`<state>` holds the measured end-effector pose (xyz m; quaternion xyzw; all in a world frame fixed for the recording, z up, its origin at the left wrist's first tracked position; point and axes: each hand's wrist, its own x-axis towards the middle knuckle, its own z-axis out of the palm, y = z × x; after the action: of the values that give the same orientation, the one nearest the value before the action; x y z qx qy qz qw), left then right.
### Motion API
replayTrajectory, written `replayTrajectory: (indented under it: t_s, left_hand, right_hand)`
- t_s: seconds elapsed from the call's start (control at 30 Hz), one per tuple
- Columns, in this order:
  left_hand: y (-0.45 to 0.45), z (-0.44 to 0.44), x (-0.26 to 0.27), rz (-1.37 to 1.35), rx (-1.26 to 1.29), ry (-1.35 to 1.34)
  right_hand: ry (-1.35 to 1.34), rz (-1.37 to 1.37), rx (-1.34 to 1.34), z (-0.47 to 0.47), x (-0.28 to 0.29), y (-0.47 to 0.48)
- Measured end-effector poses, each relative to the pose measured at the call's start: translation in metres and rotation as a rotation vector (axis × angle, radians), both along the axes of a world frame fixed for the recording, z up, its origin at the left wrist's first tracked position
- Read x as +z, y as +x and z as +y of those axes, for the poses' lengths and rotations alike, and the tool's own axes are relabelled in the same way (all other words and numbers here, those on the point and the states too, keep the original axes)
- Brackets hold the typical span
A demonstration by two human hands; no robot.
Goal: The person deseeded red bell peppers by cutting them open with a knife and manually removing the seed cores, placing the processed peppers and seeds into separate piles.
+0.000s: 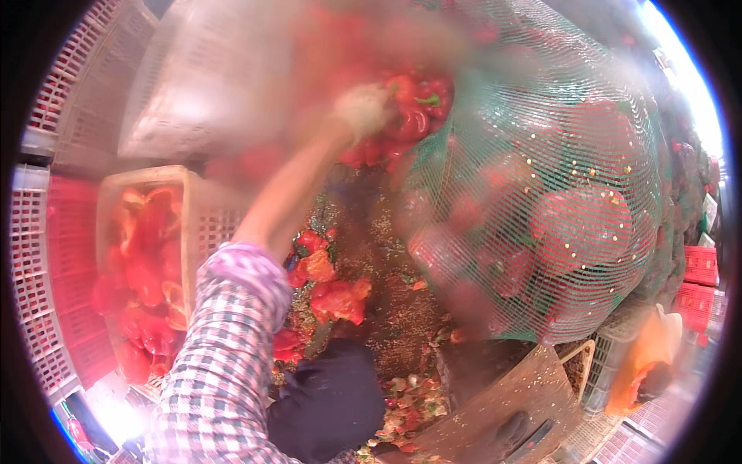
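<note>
My left hand (366,108), in a pale glove, reaches forward to a pile of whole red bell peppers (414,119) at the mouth of a green mesh sack (556,191). Its fingers are blurred against the peppers, and whether they grip one is unclear. More red peppers fill the sack. My right hand is out of view. Before me, a knife with a dark handle (530,441) and a dark object (512,427) lie on a wooden board (498,406) at the lower right.
At the left, a pale plastic crate (186,232) holds red peppers, with stacked crates (40,278) beside it. Torn pepper pieces (339,298) and seeds litter the wet floor (400,290). A person in orange (643,365) is at the far right, near red crates (698,284).
</note>
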<state>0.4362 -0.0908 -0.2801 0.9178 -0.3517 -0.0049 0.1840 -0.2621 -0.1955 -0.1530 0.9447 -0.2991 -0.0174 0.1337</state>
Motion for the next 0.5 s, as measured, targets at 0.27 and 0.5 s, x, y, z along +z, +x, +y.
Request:
replayTrajectory:
  t_s: [0.27, 0.5]
  left_hand:
    - [0.056, -0.002, -0.014, -0.026, -0.126, 0.411]
    - [0.003, 0.036, 0.011, 0.123, -0.191, 0.587]
  right_hand:
    - [0.149, -0.202, -0.208, 0.013, 0.018, 0.034]
    - [0.193, -0.164, -0.281, 0.015, 0.026, 0.042]
